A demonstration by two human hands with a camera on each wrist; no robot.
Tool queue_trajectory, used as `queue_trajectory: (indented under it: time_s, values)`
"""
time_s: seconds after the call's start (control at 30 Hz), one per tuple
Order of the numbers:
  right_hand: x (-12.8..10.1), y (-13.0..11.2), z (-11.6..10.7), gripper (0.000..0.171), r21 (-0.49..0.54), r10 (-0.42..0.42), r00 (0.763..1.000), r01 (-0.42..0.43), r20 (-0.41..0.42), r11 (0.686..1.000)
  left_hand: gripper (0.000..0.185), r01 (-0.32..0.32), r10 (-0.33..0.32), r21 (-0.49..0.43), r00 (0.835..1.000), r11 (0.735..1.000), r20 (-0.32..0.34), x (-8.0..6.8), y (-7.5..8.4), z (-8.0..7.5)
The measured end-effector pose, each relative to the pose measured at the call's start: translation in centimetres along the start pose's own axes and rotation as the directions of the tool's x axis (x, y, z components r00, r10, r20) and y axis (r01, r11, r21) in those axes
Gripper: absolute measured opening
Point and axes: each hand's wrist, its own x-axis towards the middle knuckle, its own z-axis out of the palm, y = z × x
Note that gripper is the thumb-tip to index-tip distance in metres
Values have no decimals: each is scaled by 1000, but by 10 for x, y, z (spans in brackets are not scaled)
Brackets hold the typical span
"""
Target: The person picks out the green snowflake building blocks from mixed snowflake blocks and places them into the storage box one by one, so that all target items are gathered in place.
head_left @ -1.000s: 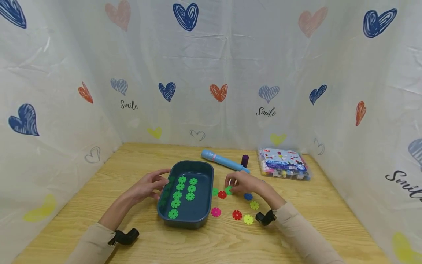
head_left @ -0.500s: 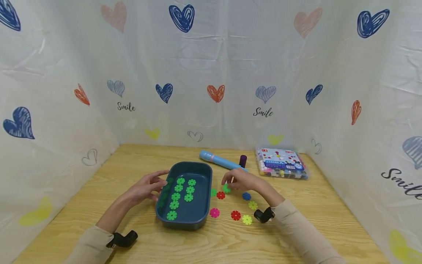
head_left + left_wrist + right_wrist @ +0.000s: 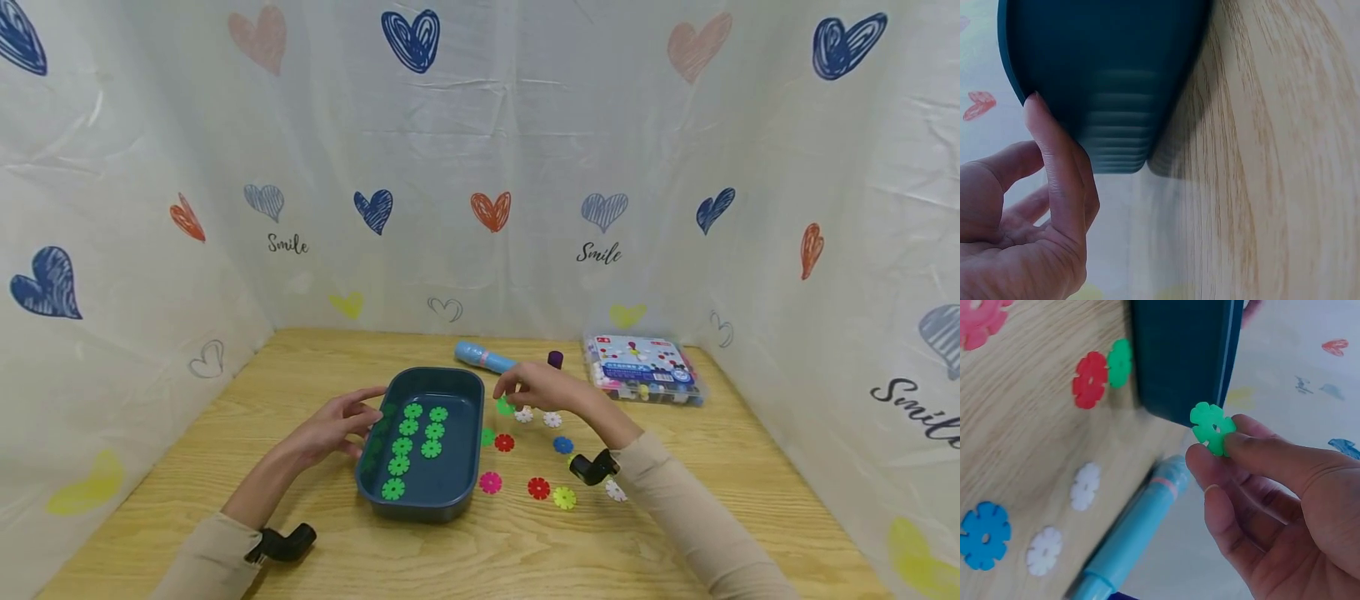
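My right hand (image 3: pixel 543 388) pinches a green flower-shaped plastic disc (image 3: pixel 1213 428) between thumb and fingers, raised over the table right of a dark teal bin (image 3: pixel 468 493). Several green discs (image 3: pixel 402 447) lie inside the bin in two rows. Relaxed fingers of my left hand (image 3: pixel 337 425) touch the bin's left side, with one fingertip right at the rim in the left wrist view. On the table by the bin's right wall lie another green disc (image 3: pixel 1120 362) and a red disc (image 3: pixel 1090 380).
A pink disc (image 3: pixel 491 482), a second red disc (image 3: pixel 538 488), a yellow disc (image 3: pixel 565 498), a blue disc (image 3: pixel 563 445) and white discs (image 3: pixel 552 419) are scattered on the right. Behind them are a light blue tube (image 3: pixel 483 357), a purple cylinder (image 3: pixel 555 359) and a clear box (image 3: pixel 645 371).
My right hand has lifted the green disc off the table and moved it slightly up and left, uncovering white discs. The left hand and the bin keep their places.
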Motion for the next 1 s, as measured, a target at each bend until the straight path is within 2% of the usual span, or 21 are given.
queue_trajectory:
  time_s: [0.23, 0.57, 0.83, 1.0]
  values:
    - [11, -11, -7, 21, 12, -15, 1000, 15, 14, 1000, 66, -1, 1, -3, 1000, 1000, -2, -1, 0, 2]
    - [24, -34, -15, 19, -42, -59, 998, 59, 7, 997, 67, -6, 6, -5, 1000, 1000, 2, -1, -1, 2]
    - [45, -49, -12, 21, -68, -23, 997, 28, 74, 997, 67, -11, 11, -16, 1000, 1000, 2, 0, -1, 1]
    - [61, -54, -7, 21, -34, -14, 990, 19, 143, 999, 66, -12, 12, -19, 1000, 1000, 2, 1, -1, 2]
